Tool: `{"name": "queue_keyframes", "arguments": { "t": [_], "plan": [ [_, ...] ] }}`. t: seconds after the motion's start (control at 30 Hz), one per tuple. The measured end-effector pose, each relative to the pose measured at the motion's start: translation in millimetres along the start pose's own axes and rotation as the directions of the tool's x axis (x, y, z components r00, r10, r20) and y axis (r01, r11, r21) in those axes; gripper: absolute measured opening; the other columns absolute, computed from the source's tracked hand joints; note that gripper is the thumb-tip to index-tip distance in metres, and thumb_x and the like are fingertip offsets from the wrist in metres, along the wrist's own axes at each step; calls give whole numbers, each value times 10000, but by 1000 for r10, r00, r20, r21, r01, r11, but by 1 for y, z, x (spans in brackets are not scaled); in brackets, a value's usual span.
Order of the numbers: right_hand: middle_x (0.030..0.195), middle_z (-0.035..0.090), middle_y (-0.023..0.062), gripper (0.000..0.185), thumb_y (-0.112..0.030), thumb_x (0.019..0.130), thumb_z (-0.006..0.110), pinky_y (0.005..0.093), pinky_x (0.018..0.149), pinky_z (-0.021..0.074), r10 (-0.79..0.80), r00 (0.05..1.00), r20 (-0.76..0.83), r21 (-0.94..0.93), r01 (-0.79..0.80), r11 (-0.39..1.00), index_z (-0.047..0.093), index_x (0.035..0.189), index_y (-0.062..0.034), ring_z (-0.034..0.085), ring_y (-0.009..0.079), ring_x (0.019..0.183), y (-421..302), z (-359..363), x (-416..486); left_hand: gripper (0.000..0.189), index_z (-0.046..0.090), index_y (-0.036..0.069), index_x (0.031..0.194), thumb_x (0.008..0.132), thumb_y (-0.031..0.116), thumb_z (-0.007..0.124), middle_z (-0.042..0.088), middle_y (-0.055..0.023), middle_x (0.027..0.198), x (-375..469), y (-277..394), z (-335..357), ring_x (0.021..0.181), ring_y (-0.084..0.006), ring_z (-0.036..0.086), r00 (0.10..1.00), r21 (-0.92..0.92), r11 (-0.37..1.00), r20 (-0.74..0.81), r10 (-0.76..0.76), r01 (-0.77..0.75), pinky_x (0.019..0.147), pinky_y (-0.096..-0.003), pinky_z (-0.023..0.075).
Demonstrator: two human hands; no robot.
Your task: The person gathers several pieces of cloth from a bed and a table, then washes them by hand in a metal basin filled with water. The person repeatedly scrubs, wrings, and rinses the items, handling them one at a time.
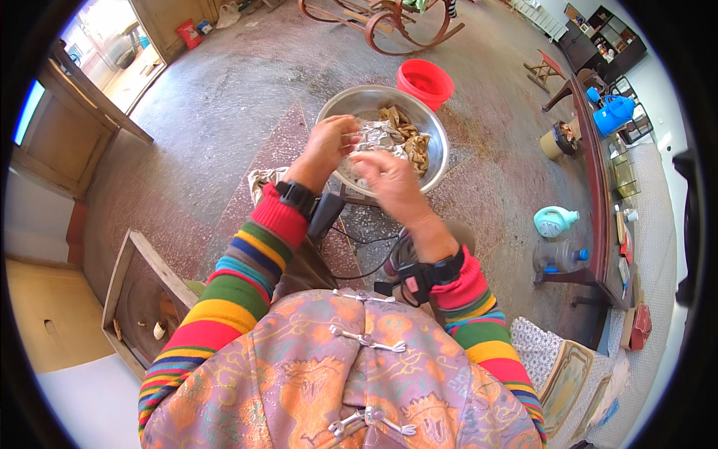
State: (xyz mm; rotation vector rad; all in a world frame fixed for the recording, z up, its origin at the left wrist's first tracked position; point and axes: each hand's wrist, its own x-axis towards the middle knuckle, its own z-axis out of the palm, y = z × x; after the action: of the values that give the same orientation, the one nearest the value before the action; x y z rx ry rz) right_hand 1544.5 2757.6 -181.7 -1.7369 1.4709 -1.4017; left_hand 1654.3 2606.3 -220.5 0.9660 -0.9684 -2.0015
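A round metal basin [438, 168] stands in front of me, raised on a low support. In it lie a wet grey-white cloth [379, 134] and a bunched brown cloth [418, 147]. My left hand [330, 140] is over the basin's left part with its fingers curled; whether it pinches anything is unclear. Slightly blurred, my right hand [390, 179] hangs over the near rim, fingers bent towards the left hand, and its grip is hard to tell. A pale cloth [263, 181] is on the floor left of the basin, partly behind my left wrist.
A red plastic bucket [425, 84] touches the basin's far side. Beyond it is a rocking chair [387, 28]. A teal detergent jug [552, 221] and a clear water bottle [555, 257] are by the long wooden table [597, 196] at right. A wooden frame [162, 269] is at left.
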Motion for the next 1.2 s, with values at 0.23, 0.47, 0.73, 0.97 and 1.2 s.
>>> {"name": "queue_keyframes", "arguments": {
  "t": [0.23,0.47,0.73,0.97,1.2],
  "plan": [
    [1047,718,123,291,-112,906,634,286,838,519,512,813,-276,18,-529,849,650,1170,9,670,154,935,146,-81,28,291,584,94,1178,925,236,589,613,-47,1038,46,-45,-21,909,-184,584,965,-31,982,-186,-187,184,786,-360,464],
    [1145,645,232,395,-143,814,678,438,942,477,444,889,-114,-447,-445,776,634,1184,-14,609,400,1068,231,-72,95,468,540,55,1312,870,179,636,595,-78,1174,76,-88,-7,1052,-204,533,946,201,951,-272,-176,234,881,-380,412],
    [1115,654,243,455,-181,799,676,439,913,488,561,826,-56,-683,-442,582,606,1225,-37,626,392,1041,294,-48,141,672,400,-36,1426,806,46,647,556,-190,1280,105,-119,-9,1124,-222,548,978,426,903,-205,43,50,958,-299,427],
    [766,662,53,152,-133,868,625,314,653,468,706,707,35,-249,-678,691,667,882,12,602,155,710,292,-83,140,713,510,-25,1345,708,156,775,526,-247,1329,115,-125,-15,1261,-327,493,972,401,914,-231,35,63,1072,-375,370],
    [697,589,-15,64,-113,919,602,212,590,431,488,863,-129,370,-415,831,606,882,-62,537,69,612,222,-137,125,646,430,-45,1397,806,79,662,589,-191,1222,111,-125,-15,1090,-235,564,967,485,874,-237,91,37,954,-329,431]
  ]
}}
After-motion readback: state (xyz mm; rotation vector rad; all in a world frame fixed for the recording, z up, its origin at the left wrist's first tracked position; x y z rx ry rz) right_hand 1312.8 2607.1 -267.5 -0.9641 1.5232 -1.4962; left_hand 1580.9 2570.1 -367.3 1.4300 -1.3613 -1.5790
